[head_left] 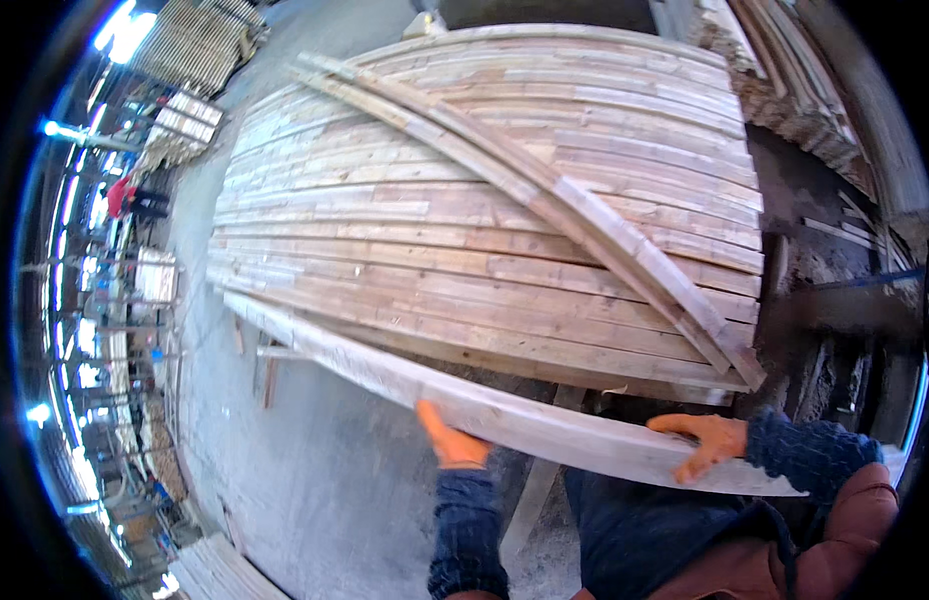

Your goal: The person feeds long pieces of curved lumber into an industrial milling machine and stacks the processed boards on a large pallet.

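Note:
A long pale wooden board (pixel 570 432) runs slantwise in front of me, along the near side of a wide layer of planks (pixel 415 200). My left hand (pixel 453 440), in an orange glove, grips its near edge around the middle, with the fingers hidden beneath. Also gloved in orange, my right hand (pixel 707 442) is closed over the board farther right, thumb on the far side. The board's left end reaches the left corner of the planks; its right part passes by my right sleeve. Two narrow lengths of timber (pixel 595 200) lie diagonally across the planks.
Grey concrete floor (pixel 355 430) shows at the left and below the board. More stacked timber (pixel 800 110) stands at the far right, and further stacks (pixel 200 45) at the far left. A person in red (pixel 123 197) is in the distance on the left.

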Demonstrator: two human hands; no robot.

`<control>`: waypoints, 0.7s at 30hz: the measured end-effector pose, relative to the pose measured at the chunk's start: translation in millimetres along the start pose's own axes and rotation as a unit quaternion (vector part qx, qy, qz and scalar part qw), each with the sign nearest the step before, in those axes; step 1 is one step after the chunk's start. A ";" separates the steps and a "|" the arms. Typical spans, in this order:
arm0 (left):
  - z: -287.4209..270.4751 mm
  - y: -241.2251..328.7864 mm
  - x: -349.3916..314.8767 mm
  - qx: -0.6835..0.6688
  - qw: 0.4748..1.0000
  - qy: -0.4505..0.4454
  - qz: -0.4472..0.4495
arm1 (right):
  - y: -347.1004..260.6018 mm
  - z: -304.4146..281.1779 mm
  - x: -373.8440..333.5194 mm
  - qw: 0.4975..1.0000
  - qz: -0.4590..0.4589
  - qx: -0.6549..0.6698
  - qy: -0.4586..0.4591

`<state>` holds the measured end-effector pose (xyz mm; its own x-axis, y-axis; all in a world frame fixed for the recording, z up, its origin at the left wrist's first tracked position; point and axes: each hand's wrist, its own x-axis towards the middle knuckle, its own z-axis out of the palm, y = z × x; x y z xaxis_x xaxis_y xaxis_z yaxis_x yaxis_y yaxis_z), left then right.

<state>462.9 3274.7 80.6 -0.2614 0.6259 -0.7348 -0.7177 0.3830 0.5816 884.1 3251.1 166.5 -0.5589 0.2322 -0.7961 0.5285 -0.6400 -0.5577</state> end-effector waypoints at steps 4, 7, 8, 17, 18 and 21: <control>-31.5 21.2 52.3 0.045 0.991 0.091 0.086 | 66.3 -4.3 -67.4 0.978 -0.092 -0.164 0.088; -92.8 -28.8 93.3 -0.002 0.990 0.009 0.141 | 103.5 -9.1 -87.8 0.962 -0.136 -0.201 0.127; -165.9 -46.3 128.5 0.024 0.991 -0.047 0.125 | 117.3 -7.4 -96.7 0.967 -0.126 -0.193 0.113; 87.9 -167.5 11.6 0.141 0.983 -0.103 -0.059 | 192.9 16.4 -133.9 0.971 -0.160 -0.125 0.123; 102.6 -184.1 -2.1 0.169 0.974 -0.129 -0.081 | 202.1 18.8 -141.9 0.964 -0.178 -0.135 0.144; 139.9 -225.8 -37.8 0.221 0.948 -0.194 -0.121 | 197.9 14.6 -181.2 0.953 -0.161 -0.179 0.181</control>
<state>725.1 3259.6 25.9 0.1943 0.6537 -0.7314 -0.3640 0.7404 0.5650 1080.7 3071.7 203.8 -0.5073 0.6533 -0.5620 0.5870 -0.2155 -0.7803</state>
